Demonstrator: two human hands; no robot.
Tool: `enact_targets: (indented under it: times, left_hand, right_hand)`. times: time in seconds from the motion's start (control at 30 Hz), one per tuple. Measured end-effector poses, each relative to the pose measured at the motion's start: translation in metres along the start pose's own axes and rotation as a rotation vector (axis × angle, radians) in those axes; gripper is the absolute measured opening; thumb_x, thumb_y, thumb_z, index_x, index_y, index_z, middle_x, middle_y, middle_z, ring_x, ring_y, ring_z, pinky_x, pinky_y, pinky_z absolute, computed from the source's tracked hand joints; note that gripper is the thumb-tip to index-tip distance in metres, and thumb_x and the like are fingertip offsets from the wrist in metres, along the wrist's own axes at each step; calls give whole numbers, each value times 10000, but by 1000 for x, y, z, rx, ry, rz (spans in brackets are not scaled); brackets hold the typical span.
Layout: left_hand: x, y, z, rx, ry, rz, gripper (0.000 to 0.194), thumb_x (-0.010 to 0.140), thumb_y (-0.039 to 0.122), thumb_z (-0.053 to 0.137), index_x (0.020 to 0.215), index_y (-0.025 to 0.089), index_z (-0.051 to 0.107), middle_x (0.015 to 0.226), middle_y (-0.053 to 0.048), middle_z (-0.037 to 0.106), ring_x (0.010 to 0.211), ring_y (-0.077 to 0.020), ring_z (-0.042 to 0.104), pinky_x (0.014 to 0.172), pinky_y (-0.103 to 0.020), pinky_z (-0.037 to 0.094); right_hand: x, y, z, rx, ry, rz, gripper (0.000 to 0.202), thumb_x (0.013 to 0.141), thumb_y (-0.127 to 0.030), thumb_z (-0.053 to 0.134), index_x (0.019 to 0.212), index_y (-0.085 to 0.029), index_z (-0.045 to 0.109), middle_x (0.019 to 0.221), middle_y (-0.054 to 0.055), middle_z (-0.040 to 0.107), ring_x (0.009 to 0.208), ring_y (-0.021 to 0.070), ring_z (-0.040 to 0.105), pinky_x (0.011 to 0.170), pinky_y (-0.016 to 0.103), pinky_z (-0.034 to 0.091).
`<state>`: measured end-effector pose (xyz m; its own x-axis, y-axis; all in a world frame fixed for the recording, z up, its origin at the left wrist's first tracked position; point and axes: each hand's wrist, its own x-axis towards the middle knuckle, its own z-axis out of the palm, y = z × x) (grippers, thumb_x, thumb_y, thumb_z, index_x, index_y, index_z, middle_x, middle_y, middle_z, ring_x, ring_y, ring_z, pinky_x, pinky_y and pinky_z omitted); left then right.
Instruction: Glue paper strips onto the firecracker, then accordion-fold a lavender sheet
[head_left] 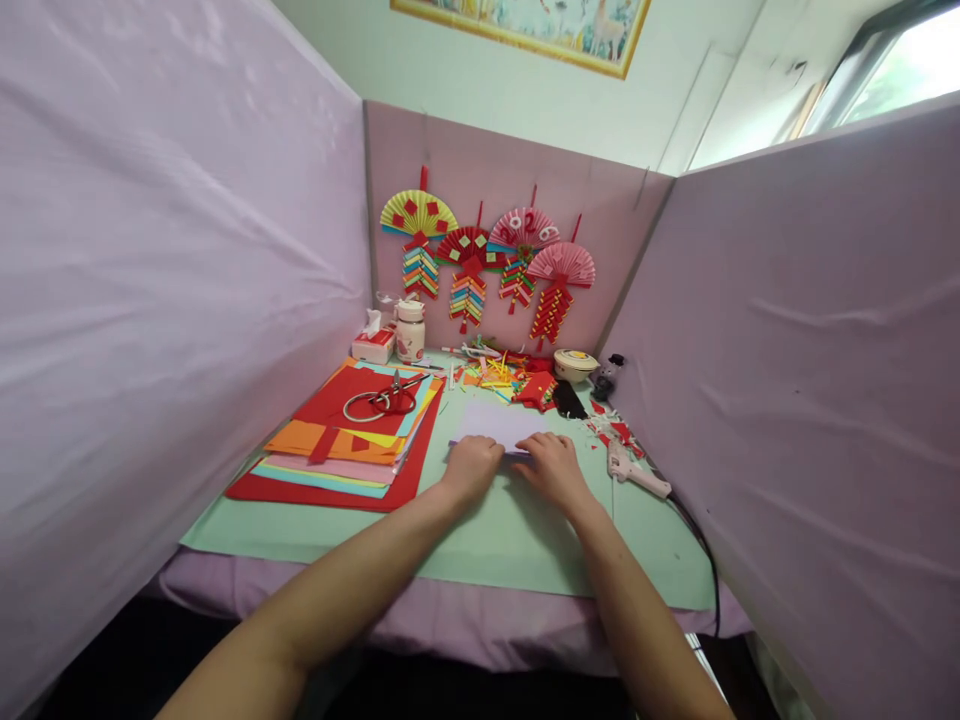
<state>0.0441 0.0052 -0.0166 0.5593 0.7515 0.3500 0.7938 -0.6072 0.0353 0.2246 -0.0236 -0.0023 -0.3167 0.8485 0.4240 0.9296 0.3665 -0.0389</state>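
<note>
A lavender sheet of paper (499, 418) lies on the pale green tabletop in front of me, its near edge looking folded in a narrow strip. My left hand (474, 468) is closed at the left part of that edge, fingers curled over it. At the right part, my right hand (553, 468) grips the same edge, fingers over the top and thumb toward me. The hands are a short gap apart. To the left, a stack of coloured paper (420, 470) carries scissors (386, 402) with red handles beside a pale-handled pair.
Paper scraps (502, 375), a lidded bowl (576, 364), a black object (569, 400) and a glue gun (636, 472) with a cord lie beyond and right. A tissue box (373, 345) and bottle (410, 332) stand back left. Paper fan ornaments (562, 265) hang on the panel.
</note>
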Motion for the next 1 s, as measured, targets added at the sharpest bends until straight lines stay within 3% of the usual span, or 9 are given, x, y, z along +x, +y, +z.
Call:
enact_targets:
  times: [0.13,0.47,1.0]
  left_hand:
    - [-2,-1,1,-18,70,6,224,952,210,455,903,150,666,875,-80,678,886,-218,617,813,-353,433]
    - [-1,2,-3,56,108,75,217,954,194,443,912,160,653,894,-84,636,916,-225,546,856,-370,373]
    - [1,-7,-4,66,116,11,263,980,290,425,897,166,642,873,-85,645,910,-228,540,825,-372,334]
  right_hand:
    - [9,-10,10,11,52,-32,132,921,-261,561,956,-241,686,967,42,690,955,178,548,907,351,238]
    - [6,-13,24,-16,222,-49,245,957,-183,454,788,-180,631,784,21,655,807,146,515,918,329,216]
    - [6,-9,28,-23,267,25,260,962,-306,509,789,-189,664,765,24,671,800,156,531,893,343,206]
